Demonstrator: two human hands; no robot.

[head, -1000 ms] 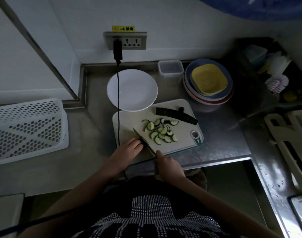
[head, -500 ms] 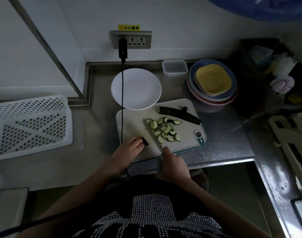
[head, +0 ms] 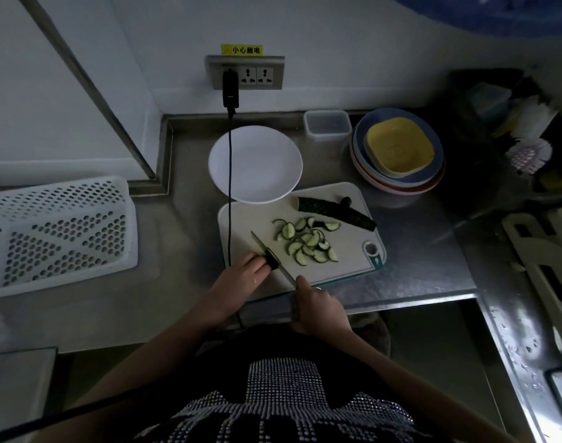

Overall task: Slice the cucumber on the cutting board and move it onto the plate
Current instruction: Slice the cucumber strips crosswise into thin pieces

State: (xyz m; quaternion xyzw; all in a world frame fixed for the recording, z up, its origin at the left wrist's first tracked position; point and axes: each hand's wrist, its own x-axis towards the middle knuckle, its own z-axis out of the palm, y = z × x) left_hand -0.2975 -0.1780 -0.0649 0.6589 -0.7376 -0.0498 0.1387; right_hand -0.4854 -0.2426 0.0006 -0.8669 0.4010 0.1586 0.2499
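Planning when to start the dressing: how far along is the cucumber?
Done: a pile of slices on the cutting board. In hand: left hand holds a small end piece, right hand cutting with the knife. Left: one long piece uncut; the plate holds nothing.

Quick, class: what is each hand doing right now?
Left hand: fingers holding the cucumber end on the board.
Right hand: gripping the knife.
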